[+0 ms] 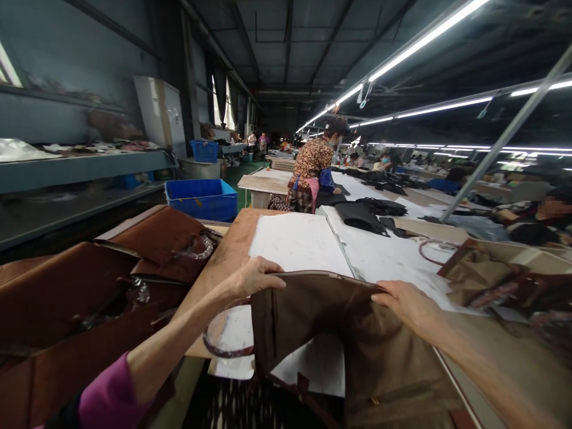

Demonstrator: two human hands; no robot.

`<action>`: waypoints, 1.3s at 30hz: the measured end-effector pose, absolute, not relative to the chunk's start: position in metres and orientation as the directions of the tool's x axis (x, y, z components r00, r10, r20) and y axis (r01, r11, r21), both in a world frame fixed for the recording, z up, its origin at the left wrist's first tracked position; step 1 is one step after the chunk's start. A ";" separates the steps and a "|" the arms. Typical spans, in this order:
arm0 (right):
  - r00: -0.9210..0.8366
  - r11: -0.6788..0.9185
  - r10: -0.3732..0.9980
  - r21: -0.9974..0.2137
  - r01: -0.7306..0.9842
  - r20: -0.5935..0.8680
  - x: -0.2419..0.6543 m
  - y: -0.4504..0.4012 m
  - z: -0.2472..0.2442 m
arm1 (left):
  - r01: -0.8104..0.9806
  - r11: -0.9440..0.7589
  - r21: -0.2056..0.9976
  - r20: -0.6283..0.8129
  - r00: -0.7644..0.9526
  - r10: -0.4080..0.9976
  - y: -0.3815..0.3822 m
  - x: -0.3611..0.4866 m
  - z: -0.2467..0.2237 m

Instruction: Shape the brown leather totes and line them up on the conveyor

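A brown handbag (393, 351) with its lining showing hangs between my two hands over the near table edge. My left hand (261, 275) pinches its upper rim at the left corner, thumb and fingers closed on the edge. Farther right along the same rim, my right hand (404, 301) grips the edge between thumb and fingers. A dark red looped handle (227, 353) sticks out at the bag's left side. White paper (319, 360) shows below the rim, in the bag's opening or behind it; I cannot tell which.
Brown leather bags (147, 238) are piled at left, some handles wrapped in clear plastic. A blue bin (201, 199) stands behind them. White sheets (299, 238) cover the table. More bags (482, 274) lie at right. A co-worker (310, 167) leans over the table ahead, near black pieces (361, 214).
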State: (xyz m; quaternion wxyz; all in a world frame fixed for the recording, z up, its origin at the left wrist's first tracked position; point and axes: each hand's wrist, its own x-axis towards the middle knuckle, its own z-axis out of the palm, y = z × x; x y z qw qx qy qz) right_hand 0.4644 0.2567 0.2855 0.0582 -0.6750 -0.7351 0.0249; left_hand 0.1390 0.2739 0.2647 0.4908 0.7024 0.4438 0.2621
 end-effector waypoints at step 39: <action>-0.183 0.195 0.969 -0.061 0.979 0.167 0.386 0.295 0.291 | 0.406 -0.340 0.848 0.132 0.459 0.879 0.303 0.166 0.257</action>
